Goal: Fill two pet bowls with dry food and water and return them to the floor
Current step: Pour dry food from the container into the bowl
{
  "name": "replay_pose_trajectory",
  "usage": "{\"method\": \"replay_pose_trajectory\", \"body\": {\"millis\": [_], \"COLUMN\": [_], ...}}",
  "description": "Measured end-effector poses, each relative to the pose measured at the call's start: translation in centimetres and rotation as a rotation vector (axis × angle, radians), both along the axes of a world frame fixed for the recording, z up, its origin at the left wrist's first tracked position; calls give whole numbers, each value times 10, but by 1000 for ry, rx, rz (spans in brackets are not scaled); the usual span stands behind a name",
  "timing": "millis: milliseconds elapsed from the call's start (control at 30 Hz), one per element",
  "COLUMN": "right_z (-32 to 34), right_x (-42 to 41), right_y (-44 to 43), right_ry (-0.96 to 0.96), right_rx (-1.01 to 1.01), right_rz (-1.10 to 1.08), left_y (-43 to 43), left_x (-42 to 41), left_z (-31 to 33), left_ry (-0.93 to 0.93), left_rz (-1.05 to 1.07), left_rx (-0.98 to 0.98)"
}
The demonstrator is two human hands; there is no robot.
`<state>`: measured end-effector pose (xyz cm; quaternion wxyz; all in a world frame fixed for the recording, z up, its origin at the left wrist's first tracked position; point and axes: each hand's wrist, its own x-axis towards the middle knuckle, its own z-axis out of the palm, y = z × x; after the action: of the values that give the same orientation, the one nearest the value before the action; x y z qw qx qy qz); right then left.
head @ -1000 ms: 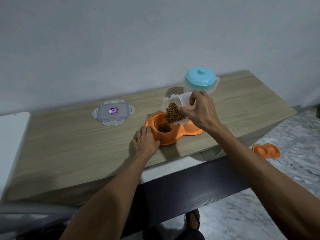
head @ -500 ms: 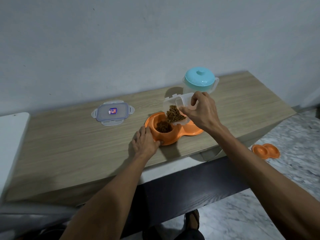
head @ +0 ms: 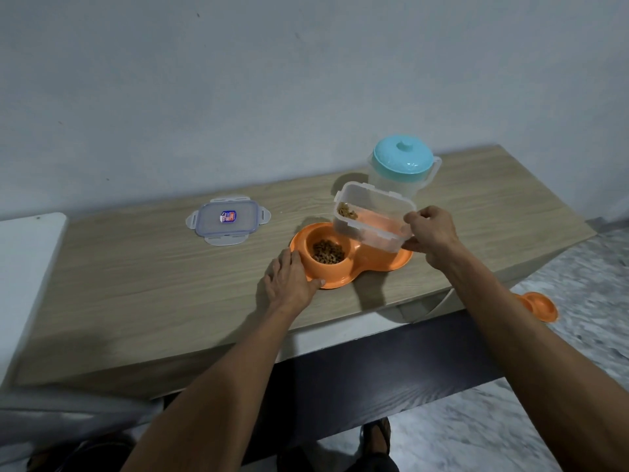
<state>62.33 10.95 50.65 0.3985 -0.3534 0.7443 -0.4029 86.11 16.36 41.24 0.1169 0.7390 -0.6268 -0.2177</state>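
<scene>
Bowl [head: 391, 264] is set on the surface [head: 170, 284]; its left well holds kibble [head: 328, 252]. The near-empty box [head: 374, 216] is gripped at its right end by the right hand [head: 430, 233] and held tilted just above the bowl. The left hand [head: 291, 281] is pressed, fingers straight, against the bowl's left rim. Bowl judged light, stiff, slick plastic; once watered, best lifted level by both ends.
</scene>
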Motion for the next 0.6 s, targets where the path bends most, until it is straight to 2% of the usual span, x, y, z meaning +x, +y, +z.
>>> {"method": "replay_pose_trajectory", "body": {"millis": [200, 400, 600], "right_z": [-5, -7, -31], "right_x": [30, 78, 107], "right_y": [-35, -95, -138], "right_ry": [14, 199, 418], "right_rx": [-17, -85, -58], "right_rz": [44, 107, 207], "left_y": [2, 2, 0], "left_x": [-2, -1, -2], "left_z": [3, 2, 1], "left_ry": [-23, -31, 7], "left_rz": [11, 17, 48], "left_rx": [33, 21, 29]}}
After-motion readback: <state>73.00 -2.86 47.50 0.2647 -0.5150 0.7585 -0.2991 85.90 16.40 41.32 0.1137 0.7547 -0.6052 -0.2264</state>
